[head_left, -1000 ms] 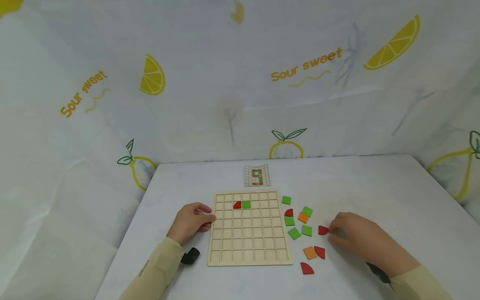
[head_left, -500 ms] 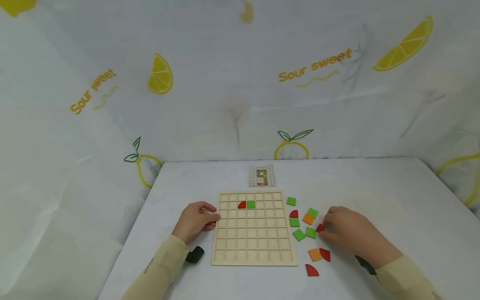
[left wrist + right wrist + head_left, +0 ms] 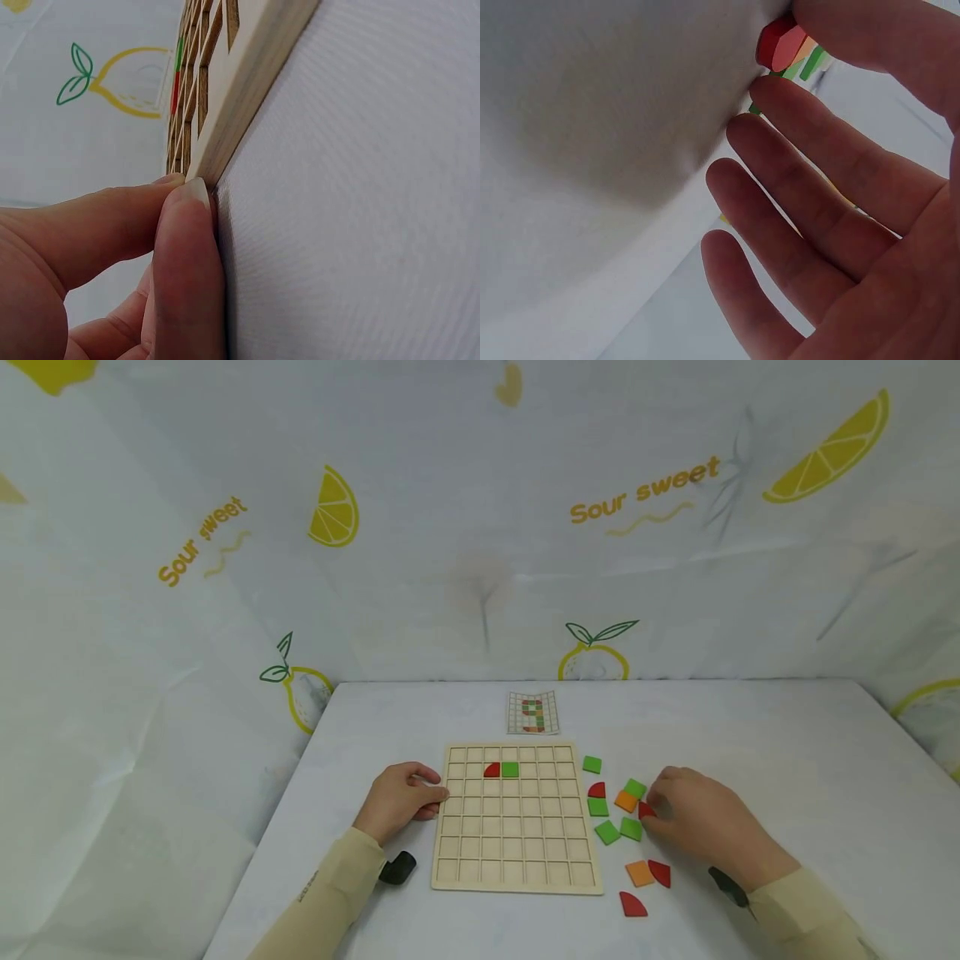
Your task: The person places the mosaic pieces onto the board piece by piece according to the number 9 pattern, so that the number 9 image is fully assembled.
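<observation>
**Red Quarter Piece Under the Right Fingertips, Board Steadied on the Left**

While the left hand (image 3: pixel 401 802) rests at the left edge of the wooden grid board (image 3: pixel 517 868), its thumb and forefinger are lightly curled and pressed against that edge — the left wrist view shows the fingertips (image 3: pixel 187 202) touching the board's side where it meets the white tabletop (image 3: pixel 787 752). They press the rim rather than wrap round it.

Right of the board, the right hand (image 3: pixel 701 822) lies over a scatter of loose tiles. Its fingers are nearly straight and spread; the thumb and forefinger meet on a red quarter-round piece (image 3: pixel 645 811), which sits on the tabletop just beside the cluster. From the right wrist view that piece (image 3: pixel 780 43) shows at the fingertips, though whether it is pinched or only touched cannot be told.

Crowding it closely are a green square (image 3: pixel 632 829) touching or nearly touching it, another green square (image 3: pixel 607 832), an orange square (image 3: pixel 626 801) and a green one (image 3: pixel 635 788) just behind. Nearer the board lie a red quarter (image 3: pixel 597 791) above a green square (image 3: pixel 597 807), with one green square (image 3: pixel 592 764) apart at the back. Toward the front sit an orange square (image 3: pixel 639 873), a red quarter (image 3: pixel 660 872) and a further red quarter (image 3: pixel 632 905).

Inside the board, two cells of the second row are filled — a red quarter (image 3: pixel 492 770) and a green square (image 3: pixel 510 769), side by side. A small pattern card (image 3: pixel 533 712) lies behind the board.
</observation>
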{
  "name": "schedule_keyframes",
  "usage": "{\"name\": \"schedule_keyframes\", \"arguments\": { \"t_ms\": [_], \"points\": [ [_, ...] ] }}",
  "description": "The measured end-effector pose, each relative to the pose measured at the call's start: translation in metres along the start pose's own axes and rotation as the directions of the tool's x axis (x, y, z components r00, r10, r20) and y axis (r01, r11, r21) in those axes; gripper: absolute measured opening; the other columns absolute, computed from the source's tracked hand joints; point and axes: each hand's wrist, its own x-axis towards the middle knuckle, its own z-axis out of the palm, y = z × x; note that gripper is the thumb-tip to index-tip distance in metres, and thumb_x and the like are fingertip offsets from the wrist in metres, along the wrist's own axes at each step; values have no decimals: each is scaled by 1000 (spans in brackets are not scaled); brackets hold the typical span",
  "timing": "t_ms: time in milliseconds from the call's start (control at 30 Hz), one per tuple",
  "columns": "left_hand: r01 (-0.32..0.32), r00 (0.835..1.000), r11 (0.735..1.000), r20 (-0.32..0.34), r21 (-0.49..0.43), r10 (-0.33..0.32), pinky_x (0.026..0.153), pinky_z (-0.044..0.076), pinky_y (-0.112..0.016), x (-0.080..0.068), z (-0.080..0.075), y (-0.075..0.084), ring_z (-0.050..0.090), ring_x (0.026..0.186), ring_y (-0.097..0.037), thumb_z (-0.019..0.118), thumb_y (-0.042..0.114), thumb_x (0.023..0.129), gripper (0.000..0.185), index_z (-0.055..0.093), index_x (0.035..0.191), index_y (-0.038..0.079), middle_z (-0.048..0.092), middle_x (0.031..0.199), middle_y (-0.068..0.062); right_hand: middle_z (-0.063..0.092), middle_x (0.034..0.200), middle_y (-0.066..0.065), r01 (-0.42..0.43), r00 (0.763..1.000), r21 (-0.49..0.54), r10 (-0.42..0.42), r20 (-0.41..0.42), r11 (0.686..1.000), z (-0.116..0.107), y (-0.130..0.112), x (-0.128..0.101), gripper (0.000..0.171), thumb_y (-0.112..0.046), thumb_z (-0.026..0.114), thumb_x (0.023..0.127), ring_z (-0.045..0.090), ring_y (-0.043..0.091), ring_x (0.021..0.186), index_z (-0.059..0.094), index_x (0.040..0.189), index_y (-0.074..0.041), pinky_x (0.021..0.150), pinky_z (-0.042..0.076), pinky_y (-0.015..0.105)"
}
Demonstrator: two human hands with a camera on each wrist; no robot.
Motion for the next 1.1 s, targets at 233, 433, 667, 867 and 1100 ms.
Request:
{"name": "schedule_keyframes", "arguments": {
  "t_ms": [233, 433, 667, 867, 1100],
  "points": [
    [-12, 1000, 1000, -8, -7, 11, 69, 67, -28, -2, -2, -1, 74, 70, -14, 88, 16, 91, 29, 74, 113, 4, 75, 89, -10, 74, 103, 4, 16, 1000, 10, -16, -16, 1000, 0, -4, 3, 26, -27, 93, 84, 67, 27, 98, 80, 99, -11, 94, 64, 54],
    [-14, 1000, 1000, -11, -11, 14, 69, 67, -28, -2, -4, -2, 73, 70, -14, 88, 16, 91, 29, 74, 114, 4, 75, 89, -9, 73, 99, 3, 47, 998, 0, -47, -32, 999, -5, -2, 7, 18, -25, 91, 85, 67, 25, 94, 80, 92, -13, 90, 65, 52],
    [-19, 1000, 1000, -12, -18, 18, 69, 67, -28, 0, -7, -3, 73, 69, -14, 87, 17, 91, 28, 74, 113, 5, 74, 87, -8, 74, 101, 3, 82, 995, 48, -79, -53, 996, -19, -11, 18, 17, -25, 90, 86, 65, 24, 92, 79, 90, -13, 83, 65, 47],
    [-10, 1000, 1000, -21, -9, 10, 69, 67, -28, 1, -6, -4, 73, 69, -14, 87, 17, 91, 28, 74, 113, 6, 74, 87, -8, 74, 106, 5, 106, 994, 114, -104, -24, 988, -23, -38, 43, 21, -29, 89, 88, 62, 20, 89, 78, 96, -12, 75, 61, 38],
    [-2, 1000, 1000, -2, 8, 2, 69, 66, -27, 1, -2, -2, 72, 70, -12, 87, 18, 91, 28, 74, 114, 7, 75, 87, -7, 73, 103, 2, 186, 982, 108, -181, -50, 977, -18, -76, 67, 19, -29, 89, 90, 65, 18, 90, 80, 93, -12, 83, 64, 41]
  ]
}}
